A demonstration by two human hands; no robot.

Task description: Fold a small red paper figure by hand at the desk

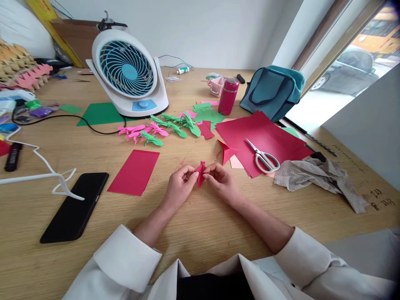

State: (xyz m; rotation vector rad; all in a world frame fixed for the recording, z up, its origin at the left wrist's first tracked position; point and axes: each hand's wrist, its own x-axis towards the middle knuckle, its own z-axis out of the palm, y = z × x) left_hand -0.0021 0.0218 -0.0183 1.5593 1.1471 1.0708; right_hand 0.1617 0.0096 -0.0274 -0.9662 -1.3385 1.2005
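Observation:
Between my two hands is a small folded red paper (201, 175), narrow and pointed, with creases running along its length. My left hand (179, 185) pinches its left edge between thumb and fingers. On the opposite edge, my right hand (223, 183) pinches it the same way. The fold is held just over the wooden table. To the left lies a red paper sheet (134, 172). Right of my hands sits another folded red paper piece (226, 152), beside large red sheets (259, 133) with scissors (264, 157) on them. Folded green and pink paper figures (178, 125) lie in a group beyond my hands.
A white fan (128, 71) stands at the back left, near a green sheet (100, 114). A black phone (75, 207) and a white stand arm (46, 178) are at left. At right are a red thermos (228, 96), a teal bag (271, 91) and a crumpled cloth (312, 175).

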